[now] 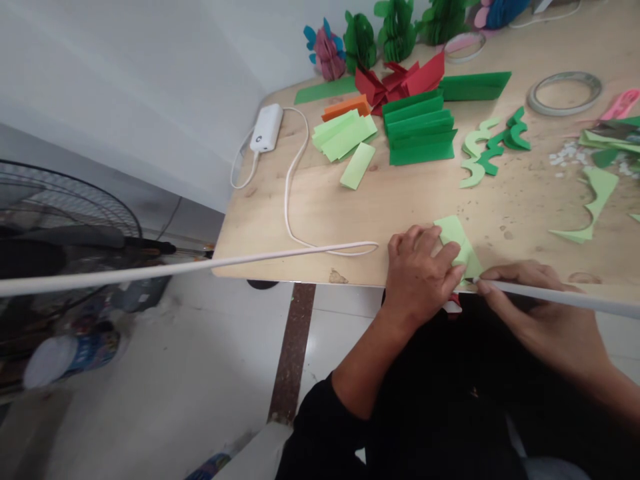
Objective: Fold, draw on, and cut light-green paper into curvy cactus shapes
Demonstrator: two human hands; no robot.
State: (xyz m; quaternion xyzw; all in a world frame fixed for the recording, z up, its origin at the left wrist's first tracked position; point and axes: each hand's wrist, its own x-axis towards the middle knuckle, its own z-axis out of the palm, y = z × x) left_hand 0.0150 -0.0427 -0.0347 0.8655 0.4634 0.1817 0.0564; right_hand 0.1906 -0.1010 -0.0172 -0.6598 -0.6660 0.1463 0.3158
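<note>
At the table's front edge, my left hand (417, 263) has its fingers curled over a piece of light green paper (454, 233), holding it down on the wood. My right hand (543, 313) is beside it, thumb and forefinger pinched round a thin pen (474, 281). The pen's dark tip touches or nearly touches the lower corner of the paper. Part of the right hand is hidden behind a white strip that crosses close to the camera. Below the left fingers shows a small red-and-white thing (453, 304), its kind unclear.
Light green folded papers (345, 135), green folded papers (420, 130) and red folded paper (400, 83) lie farther back. Curved cut pieces (473, 157), paper scraps (597, 193) and a tape roll (565, 93) are rightward. A white cable (289, 193) loops across the left.
</note>
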